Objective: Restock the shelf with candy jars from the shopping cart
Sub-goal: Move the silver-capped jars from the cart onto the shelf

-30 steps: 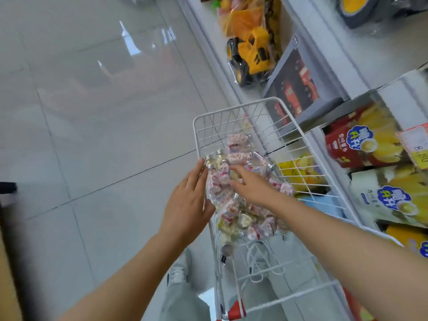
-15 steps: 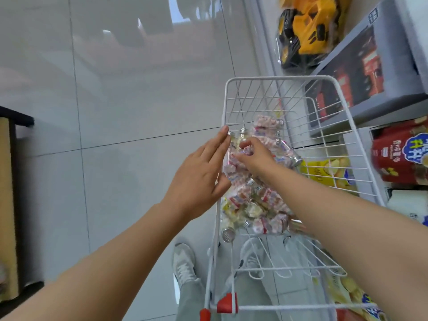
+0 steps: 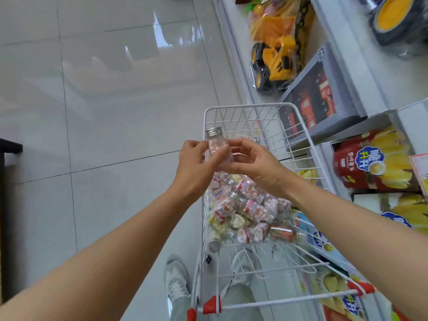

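A clear candy jar (image 3: 217, 144) with a silver screw cap, filled with pink and white sweets, is held upright above the white wire shopping cart (image 3: 243, 107). My left hand (image 3: 196, 163) grips the jar's left side with fingers and thumb curled round it. My right hand (image 3: 254, 165) holds the jar's right side and base with curled fingers. Several more candy jars (image 3: 245, 207) lie in a heap in the cart basket below my hands. The shelf (image 3: 347, 42) runs along the right.
The shelf holds yellow toy trucks (image 3: 275, 61) in plastic bags, a dark boxed toy (image 3: 310, 100) and red and yellow snack bags (image 3: 370, 161). Glossy floor tiles (image 3: 104, 100) spread to the left. The cart's red-tipped handle (image 3: 278, 302) is near my legs. A dark fixture (image 3: 9, 154) stands far left.
Both hands were down on the heap of jars in the cart; they have now lifted one jar out and hold it between them above the basket.
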{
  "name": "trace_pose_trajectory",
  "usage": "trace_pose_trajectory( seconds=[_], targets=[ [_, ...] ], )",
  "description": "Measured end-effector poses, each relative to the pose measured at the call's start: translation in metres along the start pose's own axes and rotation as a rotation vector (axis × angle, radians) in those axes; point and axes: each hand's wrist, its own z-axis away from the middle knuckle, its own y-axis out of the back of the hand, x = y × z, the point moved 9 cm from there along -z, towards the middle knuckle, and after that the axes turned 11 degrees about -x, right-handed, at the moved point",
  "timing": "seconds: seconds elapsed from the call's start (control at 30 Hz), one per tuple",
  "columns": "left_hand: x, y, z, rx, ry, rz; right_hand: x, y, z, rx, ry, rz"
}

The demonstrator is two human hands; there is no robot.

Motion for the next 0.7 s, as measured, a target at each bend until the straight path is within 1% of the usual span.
trace_pose_trajectory(
  seconds=[0.07, 0.13, 0.2, 0.27, 0.37, 0.43, 0.53, 0.63, 0.7],
  targets=[
    [0.005, 0.0, -0.001, 0.018, -0.05, 0.068, -0.005, -0.004, -0.002, -0.01, 0.015, -0.031],
    [0.002, 0.011, 0.0, 0.121, -0.057, 0.169, 0.001, 0.004, -0.007, 0.033, -0.004, -0.051],
    [-0.008, 0.024, 0.006, 0.241, -0.004, 0.222, 0.02, 0.021, -0.012, 0.152, -0.078, 0.045],
    [-0.021, 0.028, 0.009, 0.277, 0.041, 0.206, 0.052, 0.037, -0.019, 0.252, -0.211, 0.152],
    [-0.033, 0.025, 0.012, 0.237, 0.06, 0.207, 0.105, 0.043, -0.033, 0.272, -0.45, 0.191],
    [-0.039, 0.023, 0.012, 0.215, 0.061, 0.198, 0.13, 0.039, -0.045, 0.264, -0.545, 0.21],
    [-0.046, 0.021, 0.012, 0.188, 0.071, 0.236, 0.146, 0.035, -0.059, 0.295, -0.591, 0.327],
    [-0.053, 0.017, 0.011, 0.141, 0.086, 0.266, 0.152, 0.038, -0.065, 0.345, -0.62, 0.384],
    [-0.055, 0.015, 0.01, 0.114, 0.088, 0.27, 0.156, 0.04, -0.066, 0.371, -0.631, 0.374]
  ],
)
